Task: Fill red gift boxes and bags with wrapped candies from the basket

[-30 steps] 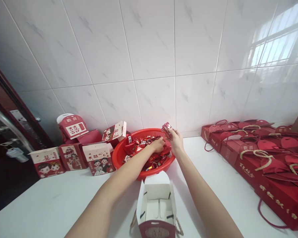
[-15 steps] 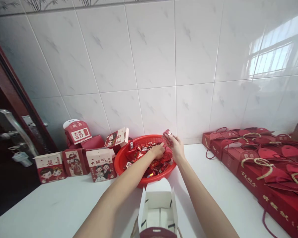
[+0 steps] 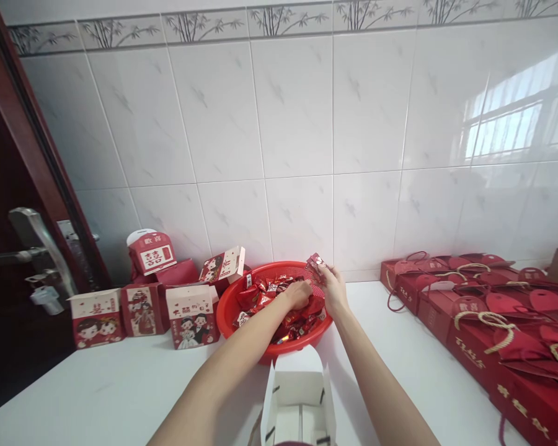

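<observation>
My left hand (image 3: pixel 299 295) reaches into a red plastic basket (image 3: pixel 227 331) among red-wrapped candies (image 3: pixel 263 301). Its fingers are curled, and their tips and anything in them are hidden. Above the basket's right rim, my right hand (image 3: pixel 333 290) is closed on wrapped candies (image 3: pixel 317 266) in dark red and white foil; how many I cannot tell. Between my forearms, in front of the basket, stands an open gift box (image 3: pixel 298 396) with a white inside, its flaps up. Only its bare floor and dark slots in the walls show.
Red and cream printed gift boxes (image 3: pixel 193 317) stand at the left on the white table (image 3: pixel 121 390). Rows of red boxes with rope handles (image 3: pixel 474 328) line the right side. A tiled wall (image 3: pixel 297 217) rises behind; a dark door (image 3: pixel 9 260) is at far left.
The view has tilted up slightly, so things sit lower in the picture. My left hand stays in the basket with its fingers shifted a little; my right hand still holds the candies.
</observation>
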Tool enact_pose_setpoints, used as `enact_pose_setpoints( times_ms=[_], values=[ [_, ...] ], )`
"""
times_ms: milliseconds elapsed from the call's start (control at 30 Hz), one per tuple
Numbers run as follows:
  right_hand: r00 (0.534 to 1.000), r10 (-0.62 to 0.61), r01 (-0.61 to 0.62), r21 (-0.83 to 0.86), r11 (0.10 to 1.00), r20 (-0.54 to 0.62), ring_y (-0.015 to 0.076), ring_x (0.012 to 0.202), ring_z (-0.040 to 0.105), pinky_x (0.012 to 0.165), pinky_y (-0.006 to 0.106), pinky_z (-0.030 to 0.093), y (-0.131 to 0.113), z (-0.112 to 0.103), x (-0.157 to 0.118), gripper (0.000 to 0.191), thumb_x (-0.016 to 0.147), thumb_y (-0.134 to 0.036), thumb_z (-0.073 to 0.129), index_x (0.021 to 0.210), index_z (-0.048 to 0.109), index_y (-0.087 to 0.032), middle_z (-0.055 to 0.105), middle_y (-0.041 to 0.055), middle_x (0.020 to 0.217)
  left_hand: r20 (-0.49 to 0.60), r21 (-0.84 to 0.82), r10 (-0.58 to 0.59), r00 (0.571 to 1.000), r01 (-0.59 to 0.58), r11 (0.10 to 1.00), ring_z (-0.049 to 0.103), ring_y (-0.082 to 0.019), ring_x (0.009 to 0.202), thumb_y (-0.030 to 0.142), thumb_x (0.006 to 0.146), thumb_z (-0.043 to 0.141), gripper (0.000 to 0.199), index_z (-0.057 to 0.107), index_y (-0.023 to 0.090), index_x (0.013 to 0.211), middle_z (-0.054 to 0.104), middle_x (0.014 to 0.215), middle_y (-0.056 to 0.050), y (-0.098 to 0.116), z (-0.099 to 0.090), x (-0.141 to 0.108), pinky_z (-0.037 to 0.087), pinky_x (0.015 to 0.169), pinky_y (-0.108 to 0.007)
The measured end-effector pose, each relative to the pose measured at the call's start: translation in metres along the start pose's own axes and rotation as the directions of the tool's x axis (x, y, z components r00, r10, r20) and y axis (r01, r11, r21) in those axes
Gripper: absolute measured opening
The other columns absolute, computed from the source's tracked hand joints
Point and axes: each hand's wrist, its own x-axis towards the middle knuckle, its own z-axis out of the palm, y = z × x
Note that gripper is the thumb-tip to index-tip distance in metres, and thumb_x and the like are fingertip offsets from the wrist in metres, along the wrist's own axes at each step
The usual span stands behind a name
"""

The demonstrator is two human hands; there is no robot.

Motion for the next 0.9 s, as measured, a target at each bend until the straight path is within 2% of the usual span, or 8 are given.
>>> enact_pose_setpoints(
  times_ms=[67,167,300,467,533,633,733,900],
  values=[
    [1.0,0.001,-0.001,-0.005,1.0,0.002,0.0139,0.064,0.066,0.057,0.023,0.053,0.0,0.0,-0.001,0.029,0.058,-0.033,0.086,0.069,0.062,-0.02,0.072,-0.0012,0.071,-0.031,-0.015,-0.03,0.999,0.03,0.999,0.068,-0.023,0.092,0.019,0.087,0.066,0.008,0.073,0.015,0.088,0.073,0.098,-0.011,0.005,-0.007,-0.003,0.054,0.084,-0.035],
    [1.0,0.0,0.001,0.018,1.0,-0.026,0.013,0.064,0.065,0.06,0.023,0.053,-0.001,0.001,-0.001,0.027,0.057,-0.031,0.085,0.067,0.062,-0.02,0.071,-0.0021,0.069,-0.128,-0.09,-0.082,0.988,0.071,0.993,0.069,-0.023,0.079,0.014,0.077,0.065,0.015,0.071,0.016,0.064,0.073,0.07,-0.007,0.012,-0.022,-0.006,0.051,0.076,-0.03],
    [0.999,0.014,-0.012,0.059,0.998,-0.046,0.0144,0.066,0.066,0.059,0.023,0.052,-0.001,0.003,-0.001,0.026,0.056,-0.03,0.084,0.067,0.064,-0.019,0.072,-0.0006,0.071,-0.296,-0.265,-0.186,0.937,0.106,0.958,0.068,-0.019,0.07,0.026,0.084,0.059,0.024,0.076,0.017,0.069,0.073,0.065,-0.003,0.014,-0.045,-0.006,0.049,0.07,-0.026],
    [0.998,0.063,-0.058,0.115,0.992,-0.032,0.0153,0.068,0.067,0.058,0.024,0.05,-0.002,0.0,0.002,0.026,0.057,-0.03,0.085,0.071,0.066,-0.02,0.074,-0.0006,0.076,-0.466,-0.479,-0.345,0.815,0.096,0.873,0.063,-0.017,0.061,0.048,0.088,0.055,0.043,0.076,0.016,0.071,0.067,0.056,-0.003,0.015,-0.066,-0.012,0.046,0.061,-0.027],
    [0.99,0.135,-0.138,0.148,0.979,0.03,0.0154,0.069,0.067,0.06,0.025,0.05,-0.005,-0.001,0.002,0.024,0.058,-0.029,0.085,0.073,0.068,-0.02,0.074,-0.001,0.077,-0.477,-0.685,-0.463,0.747,0.014,0.728,0.05,-0.013,0.047,0.056,0.079,0.066,0.045,0.073,0.015,0.063,0.057,0.046,0.0,0.02,-0.07,-0.019,0.04,0.053,-0.025],
    [0.955,0.246,-0.276,0.193,0.941,0.166,0.0149,0.07,0.068,0.065,0.026,0.052,-0.014,0.001,-0.003,0.024,0.061,-0.029,0.086,0.079,0.071,-0.022,0.074,-0.0026,0.076,-0.384,-0.916,-0.597,0.705,-0.206,0.345,0.034,-0.005,0.04,0.054,0.054,0.085,0.044,0.067,0.014,0.054,0.055,0.046,0.003,0.034,-0.077,-0.033,0.029,0.046,-0.023],
    [0.915,0.266,-0.329,0.182,0.927,0.303,0.0145,0.073,0.069,0.07,0.027,0.054,-0.025,0.011,-0.017,0.027,0.063,-0.031,0.087,0.082,0.071,-0.022,0.075,-0.003,0.079,-0.32,-0.943,-0.586,0.744,-0.313,0.117,0.035,-0.003,0.041,0.044,0.042,0.091,0.042,0.067,0.013,0.057,0.063,0.055,0.001,0.053,-0.086,-0.053,0.026,0.044,-0.022],
    [0.896,0.172,-0.237,0.113,0.965,0.409,0.0162,0.077,0.07,0.074,0.029,0.055,-0.043,0.031,-0.05,0.026,0.067,-0.031,0.086,0.085,0.07,-0.023,0.076,-0.0012,0.088,-0.293,-0.927,-0.478,0.828,-0.369,-0.071,0.056,-0.01,0.052,0.038,0.046,0.092,0.038,0.07,0.015,0.066,0.068,0.06,0.002,0.086,-0.098,-0.095,0.04,0.051,-0.022]
  ],
)
